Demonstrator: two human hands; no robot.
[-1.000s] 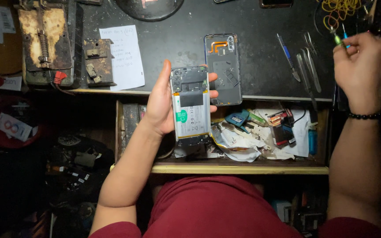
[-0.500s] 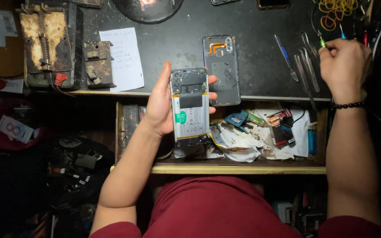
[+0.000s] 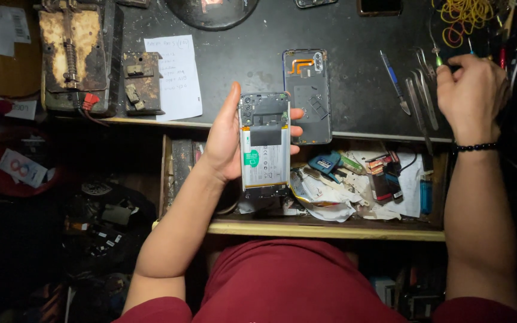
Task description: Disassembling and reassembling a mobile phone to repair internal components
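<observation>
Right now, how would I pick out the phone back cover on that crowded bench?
Start at the dark workbench, then find the left hand holding an opened phone above the open drawer. The back cover lies flat on the bench just behind that phone. Unlike the tweezers to its right, it is a dark rectangle with an orange flex strip.

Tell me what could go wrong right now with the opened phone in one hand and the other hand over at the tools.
1. The left hand alone holds the opened phone above the cluttered open drawer; a slack grip could drop it, exposed battery up, into the clutter.
2. The right hand reaches among tweezers and other pointed tools; a blind grab might prick a finger or knock them off the edge.
3. The removed back cover overhangs the bench edge and could get nudged off.
</observation>
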